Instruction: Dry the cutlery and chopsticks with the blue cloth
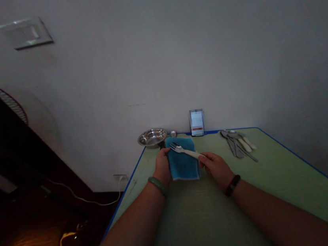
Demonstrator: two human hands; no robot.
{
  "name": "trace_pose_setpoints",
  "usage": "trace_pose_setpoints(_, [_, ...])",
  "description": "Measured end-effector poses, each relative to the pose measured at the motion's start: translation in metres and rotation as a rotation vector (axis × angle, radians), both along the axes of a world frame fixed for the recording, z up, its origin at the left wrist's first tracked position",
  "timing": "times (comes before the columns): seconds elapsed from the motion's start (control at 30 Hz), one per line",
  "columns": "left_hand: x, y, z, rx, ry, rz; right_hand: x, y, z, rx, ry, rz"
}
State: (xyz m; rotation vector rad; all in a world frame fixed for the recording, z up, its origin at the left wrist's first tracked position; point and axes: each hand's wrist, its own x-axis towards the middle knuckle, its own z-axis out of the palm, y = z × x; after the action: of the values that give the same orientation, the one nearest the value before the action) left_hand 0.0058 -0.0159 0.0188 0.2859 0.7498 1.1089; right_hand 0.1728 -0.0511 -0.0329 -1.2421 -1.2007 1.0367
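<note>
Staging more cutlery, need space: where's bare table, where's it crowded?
Bare green tabletop lies in front of the blue towel. More lies right of the cutlery pile, up to the blue edge. Crowded: back left, steel bowl beside towel; centre, left hand on towel, right hand holding fork.

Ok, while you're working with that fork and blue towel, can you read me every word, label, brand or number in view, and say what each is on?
Nothing in view can be read.
Upright card or package by the wall: pale with a red band, but blurred, so any text is unreadable.
Fork and blue towel: no markings show.
</note>
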Motion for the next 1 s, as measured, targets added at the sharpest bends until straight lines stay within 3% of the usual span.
trace_pose_setpoints(0.23, [-0.0046, 0.0035, -0.0006, -0.024, -0.033, 0.12, 0.0017, 0.0009, 0.0016, 0.016, 0.055, -0.084])
trace_pose_setpoints(0.53, [-0.001, -0.002, 0.002, -0.047, 0.045, 0.022, 0.0, 0.001, 0.0018, -0.006, 0.051, -0.056])
trace_pose_setpoints(0.87, [-0.0043, 0.0036, -0.0015, -0.029, 0.012, 0.08, 0.0041, 0.0038, 0.0017, -0.008, 0.126, -0.148])
trace_pose_setpoints(1.0, [-0.0033, 0.0029, -0.0009, -0.056, 0.03, 0.087, 0.0038, 0.0042, -0.0004, -0.002, 0.113, -0.116])
